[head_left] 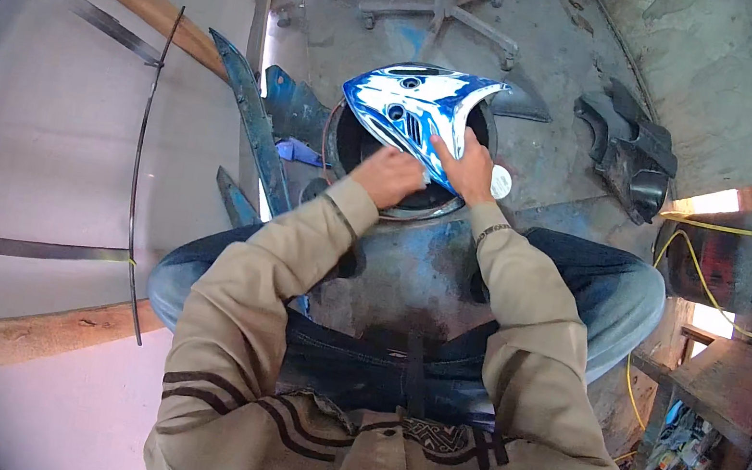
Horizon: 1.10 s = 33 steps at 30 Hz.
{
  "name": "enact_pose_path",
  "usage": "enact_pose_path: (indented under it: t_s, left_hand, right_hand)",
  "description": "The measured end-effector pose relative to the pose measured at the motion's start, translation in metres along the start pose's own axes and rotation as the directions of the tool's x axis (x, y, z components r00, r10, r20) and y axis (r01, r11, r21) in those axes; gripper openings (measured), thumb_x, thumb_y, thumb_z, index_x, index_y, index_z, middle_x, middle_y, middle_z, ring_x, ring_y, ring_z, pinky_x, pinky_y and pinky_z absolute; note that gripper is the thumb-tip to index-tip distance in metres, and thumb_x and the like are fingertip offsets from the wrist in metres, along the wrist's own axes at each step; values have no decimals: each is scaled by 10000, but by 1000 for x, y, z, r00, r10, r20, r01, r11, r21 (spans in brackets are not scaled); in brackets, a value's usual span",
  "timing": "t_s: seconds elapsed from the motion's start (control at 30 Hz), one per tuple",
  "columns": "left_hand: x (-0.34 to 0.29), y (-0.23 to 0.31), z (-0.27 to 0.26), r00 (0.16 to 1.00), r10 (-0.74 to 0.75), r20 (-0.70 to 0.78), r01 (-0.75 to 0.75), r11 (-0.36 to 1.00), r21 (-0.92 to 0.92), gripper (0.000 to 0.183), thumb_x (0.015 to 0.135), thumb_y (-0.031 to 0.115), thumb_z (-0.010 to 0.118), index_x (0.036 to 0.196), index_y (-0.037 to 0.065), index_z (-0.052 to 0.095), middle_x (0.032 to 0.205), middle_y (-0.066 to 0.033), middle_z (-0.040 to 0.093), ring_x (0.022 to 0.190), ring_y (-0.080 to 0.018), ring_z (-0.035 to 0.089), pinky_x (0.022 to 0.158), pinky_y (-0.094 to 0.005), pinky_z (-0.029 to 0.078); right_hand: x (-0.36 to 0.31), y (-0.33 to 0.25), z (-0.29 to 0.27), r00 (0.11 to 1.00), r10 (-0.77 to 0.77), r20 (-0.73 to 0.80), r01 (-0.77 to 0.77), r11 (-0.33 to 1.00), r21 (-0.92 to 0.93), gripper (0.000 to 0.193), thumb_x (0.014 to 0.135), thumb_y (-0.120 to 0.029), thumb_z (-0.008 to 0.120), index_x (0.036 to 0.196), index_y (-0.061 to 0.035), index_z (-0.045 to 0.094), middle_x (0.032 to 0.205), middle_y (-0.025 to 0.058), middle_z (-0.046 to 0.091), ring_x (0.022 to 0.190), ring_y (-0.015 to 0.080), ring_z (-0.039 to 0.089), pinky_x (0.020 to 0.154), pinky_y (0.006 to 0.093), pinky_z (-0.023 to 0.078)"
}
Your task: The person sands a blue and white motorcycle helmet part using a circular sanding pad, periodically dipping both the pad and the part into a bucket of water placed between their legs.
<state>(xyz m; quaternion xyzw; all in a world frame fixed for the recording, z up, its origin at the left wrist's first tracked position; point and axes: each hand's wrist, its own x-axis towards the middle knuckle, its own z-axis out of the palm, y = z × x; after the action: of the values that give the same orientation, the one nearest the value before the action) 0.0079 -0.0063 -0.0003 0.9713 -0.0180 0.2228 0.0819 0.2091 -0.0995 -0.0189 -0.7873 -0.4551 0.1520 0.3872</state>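
A glossy blue-and-white plastic fairing panel [435,98], with round holes and slots, lies tilted over a round dark tub [438,213]. My right hand [471,173] grips its near right edge, with the thumb on the painted face. At the panel's near lower edge, my left hand [388,176] is closed, fingers bunched together. A small pale bit shows at its fingertips, too small to name. Just right of my right hand is a white round disc [500,183]. The panel and my hands hide much of the tub's inside.
Worn blue panels [252,119] lean at the left, near a blue cloth [299,152]. A wheeled chair base [443,12] stands at the back. Black plastic parts [627,151] lie to the right, before a dark drum [720,272] with a yellow cord [691,263].
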Motion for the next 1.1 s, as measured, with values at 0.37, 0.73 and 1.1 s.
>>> enact_pose_path:
  t_s: [0.37, 0.73, 1.1]
  left_hand:
    - [12, 25, 0, 997, -54, -57, 55, 998, 13, 88, 924, 212, 697, 992, 159, 682, 1032, -38, 710, 1015, -245, 681, 903, -486, 462]
    - [0, -14, -3, 885, -414, 213, 335, 885, 324, 196, 902, 263, 743, 1025, 124, 678, 1043, -64, 714, 989, -276, 667, 875, -495, 442]
    - [-26, -56, -14, 919, -392, 46, 361, 882, 305, 167, 912, 174, 684, 1074, 139, 662, 1076, -75, 703, 1054, -288, 668, 897, -500, 444]
  right_hand:
    - [3, 0, -3, 1000, 19, -17, -20, 1000, -10, 751, 902, -605, 731, 1253, 52, 639, 997, 352, 719, 960, 522, 700, 858, 585, 536]
    - [-5, -3, -8, 1000, 28, -3, -27, 999, 36, 761, 904, -617, 726, 1276, 40, 633, 1018, 338, 723, 979, 520, 691, 871, 590, 525]
    - [1, -7, -4, 1000, 19, 22, -19, 1000, 15, 739, 905, -626, 715, 1240, 29, 638, 997, 338, 723, 955, 525, 693, 858, 594, 529]
